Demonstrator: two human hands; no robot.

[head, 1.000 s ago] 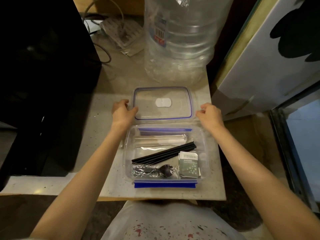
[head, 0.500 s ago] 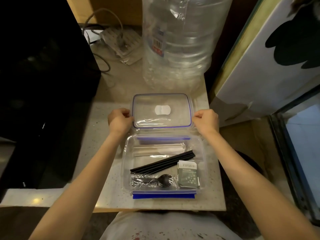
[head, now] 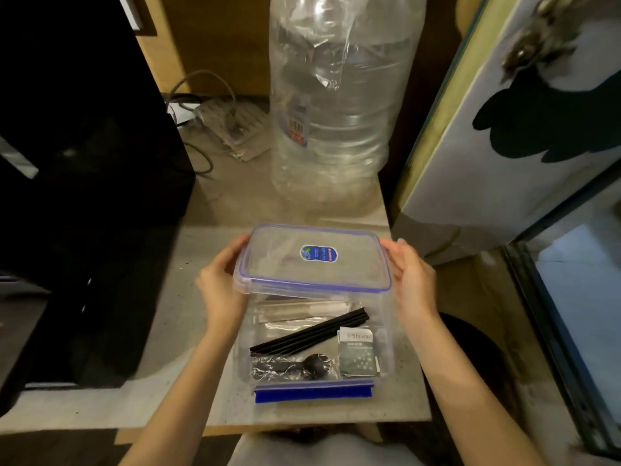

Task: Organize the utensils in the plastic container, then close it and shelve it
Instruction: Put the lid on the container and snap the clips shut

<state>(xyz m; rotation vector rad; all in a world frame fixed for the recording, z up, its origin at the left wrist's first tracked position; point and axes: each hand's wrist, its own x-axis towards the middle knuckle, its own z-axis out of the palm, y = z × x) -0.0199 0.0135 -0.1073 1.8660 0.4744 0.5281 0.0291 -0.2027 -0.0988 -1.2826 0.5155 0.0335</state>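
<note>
Clear lid gripped at both short ends, left hand and right hand, hovering just behind and above open container, long axes parallel.

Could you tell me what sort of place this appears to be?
Probably a cramped home corner: a big clear water jug, a power strip with cables, and a small stone-look table between cabinets.

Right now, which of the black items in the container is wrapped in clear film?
The black spoon along the near wall, crinkly film over its handle. The black straws lie bare and diagonal just beyond it, reaching toward the far right corner.
</note>
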